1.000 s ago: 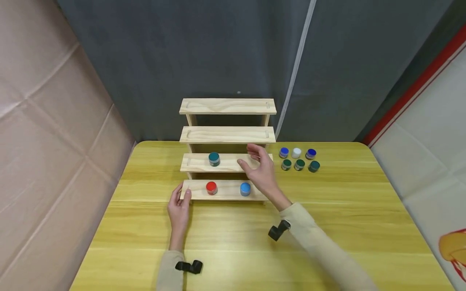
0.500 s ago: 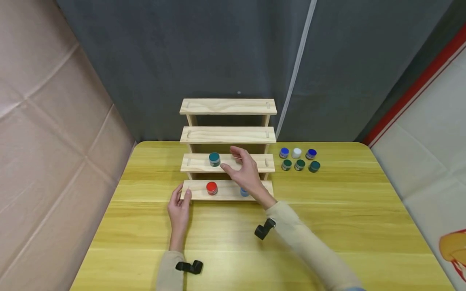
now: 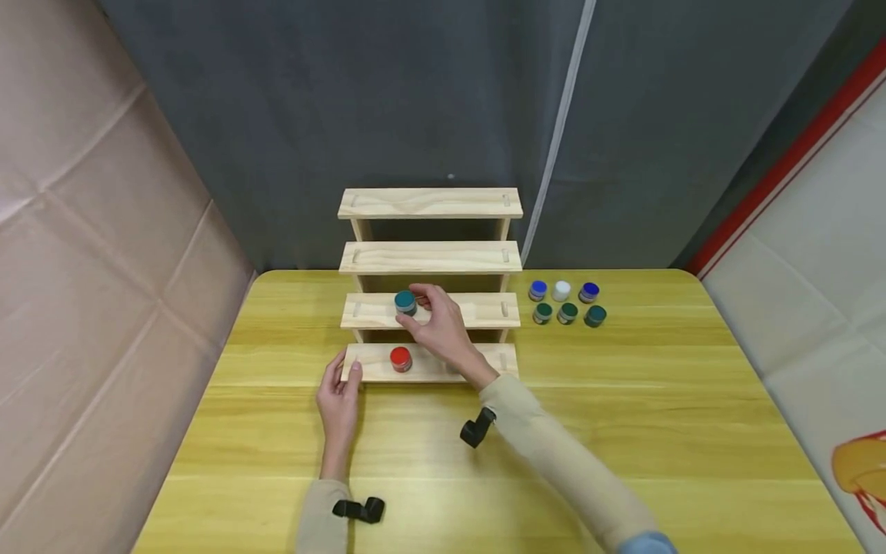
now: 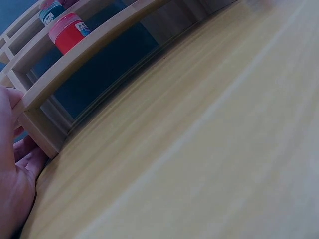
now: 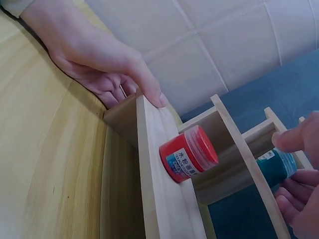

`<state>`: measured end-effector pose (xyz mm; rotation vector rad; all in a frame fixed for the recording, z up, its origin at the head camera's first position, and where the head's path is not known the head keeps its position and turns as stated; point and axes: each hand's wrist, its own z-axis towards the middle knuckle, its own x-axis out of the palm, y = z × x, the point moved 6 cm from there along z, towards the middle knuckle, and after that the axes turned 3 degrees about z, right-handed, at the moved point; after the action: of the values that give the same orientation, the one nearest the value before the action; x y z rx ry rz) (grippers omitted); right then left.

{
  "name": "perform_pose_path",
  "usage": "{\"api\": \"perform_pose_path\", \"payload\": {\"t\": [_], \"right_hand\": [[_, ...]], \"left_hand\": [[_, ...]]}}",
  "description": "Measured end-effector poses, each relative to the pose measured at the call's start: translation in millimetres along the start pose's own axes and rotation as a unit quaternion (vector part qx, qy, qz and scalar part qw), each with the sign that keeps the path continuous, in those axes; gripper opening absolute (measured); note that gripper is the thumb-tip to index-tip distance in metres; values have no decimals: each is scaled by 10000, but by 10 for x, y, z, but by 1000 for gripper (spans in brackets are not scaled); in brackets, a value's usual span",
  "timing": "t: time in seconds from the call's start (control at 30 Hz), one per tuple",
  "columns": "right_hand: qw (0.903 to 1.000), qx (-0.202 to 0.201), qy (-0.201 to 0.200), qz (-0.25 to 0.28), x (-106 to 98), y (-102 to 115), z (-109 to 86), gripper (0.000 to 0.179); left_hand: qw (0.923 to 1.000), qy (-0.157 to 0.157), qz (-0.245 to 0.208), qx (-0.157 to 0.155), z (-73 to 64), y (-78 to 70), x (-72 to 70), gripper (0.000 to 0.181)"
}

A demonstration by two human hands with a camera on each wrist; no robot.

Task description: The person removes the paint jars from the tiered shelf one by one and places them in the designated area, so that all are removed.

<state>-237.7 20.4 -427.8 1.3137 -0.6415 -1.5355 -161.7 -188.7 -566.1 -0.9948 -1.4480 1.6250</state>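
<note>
In the head view, my left hand (image 3: 338, 404) holds the left end of the lowest tier of a wooden stepped display rack (image 3: 431, 258), thumb on top and fingers at its side. My right hand (image 3: 443, 329) has thumb and fingers around a teal-lidded paint jar (image 3: 405, 302) on the second tier from the bottom; the right wrist view shows the teal jar (image 5: 277, 167) between thumb and fingers. On the lowest tier stands a red paint jar (image 3: 401, 358), its label visible in the right wrist view. The light-blue jar on that tier is hidden behind my right hand and wrist.
Right of the rack, several paint jars stand on the wooden table (image 3: 664, 385) in two rows: blue (image 3: 537, 290), white (image 3: 561, 291) and dark blue (image 3: 589, 292) behind, green-lidded ones (image 3: 567, 313) in front. A dark curtain (image 3: 346, 115) hangs behind the rack.
My right hand has moved left along the second tier to the teal jar and come around it, covering the light-blue jar from view. My left hand keeps its place on the rack.
</note>
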Motion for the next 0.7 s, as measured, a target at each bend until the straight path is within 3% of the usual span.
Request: {"api": "perform_pose_path", "payload": {"t": [0.23,0.47,0.7], "right_hand": [[9998,-103,-93,-159,27,30,18,38],[9998,70,-206,37,-19,-11,-24,37],[9987,-171,-481,23,-149,-49,-73,36]], "left_hand": [[10000,-10,-7,40,-10,-33,-5,42],[9999,24,111,-61,-20,-11,-2,43],[9999,6,138,-4,-12,1,-7,43]]}}
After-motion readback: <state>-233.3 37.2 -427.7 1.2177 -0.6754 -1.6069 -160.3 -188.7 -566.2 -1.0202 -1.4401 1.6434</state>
